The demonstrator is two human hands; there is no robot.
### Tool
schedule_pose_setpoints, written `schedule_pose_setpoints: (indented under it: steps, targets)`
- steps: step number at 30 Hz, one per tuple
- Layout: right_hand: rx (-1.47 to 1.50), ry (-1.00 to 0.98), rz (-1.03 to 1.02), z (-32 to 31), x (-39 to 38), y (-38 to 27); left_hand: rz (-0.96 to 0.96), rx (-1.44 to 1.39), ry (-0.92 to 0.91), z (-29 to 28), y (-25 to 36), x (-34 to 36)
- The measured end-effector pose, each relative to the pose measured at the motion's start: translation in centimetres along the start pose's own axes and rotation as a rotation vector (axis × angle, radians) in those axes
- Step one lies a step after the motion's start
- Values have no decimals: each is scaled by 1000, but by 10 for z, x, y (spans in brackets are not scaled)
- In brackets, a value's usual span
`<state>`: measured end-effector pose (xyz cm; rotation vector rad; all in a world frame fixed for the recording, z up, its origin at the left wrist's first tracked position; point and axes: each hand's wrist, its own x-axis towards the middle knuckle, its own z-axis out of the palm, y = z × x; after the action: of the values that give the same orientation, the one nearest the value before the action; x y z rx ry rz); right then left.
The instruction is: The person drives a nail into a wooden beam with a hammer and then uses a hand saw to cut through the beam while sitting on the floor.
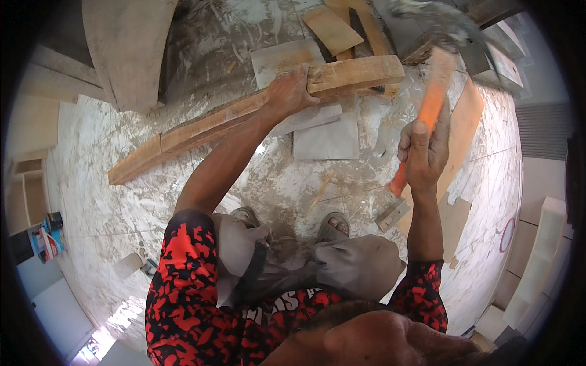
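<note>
Your wooden beam (213, 121) slants across the floor (274, 177) before you, your left hand (290, 93) gripping it from above. Right of the beam, your right hand (425, 149) clenches an orange-handled tool (433, 104), its head blurred. On the beam's near side lies a pale sheet (326, 137).

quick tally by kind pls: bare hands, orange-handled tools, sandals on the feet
Bare hands (left hand, right hand): 2
Orange-handled tool, head blurred: 1
Sandals: 2
Total: 5
</note>
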<state>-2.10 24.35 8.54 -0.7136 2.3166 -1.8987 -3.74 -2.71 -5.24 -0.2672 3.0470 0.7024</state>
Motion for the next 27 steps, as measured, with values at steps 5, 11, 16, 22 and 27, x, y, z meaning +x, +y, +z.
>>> schedule_pose_setpoints:
  steps: [5,11,16,22,27]
  targets:
    - [-495,-172,46,-2,0,42,9,-15,5,-1,7,4]
    - [-293,-221,287,4,-3,18,-26,-12,-21,-5,-2,1]
    - [-75,-55,30,-6,-13,9,28,5,12,-5,-3,1]
    - [-78,-190,538,-18,-121,89,-34,-27,-77,-19,14,0]
    - [171,-146,859,5,-221,150,42,-62,21,-9,-2,2]
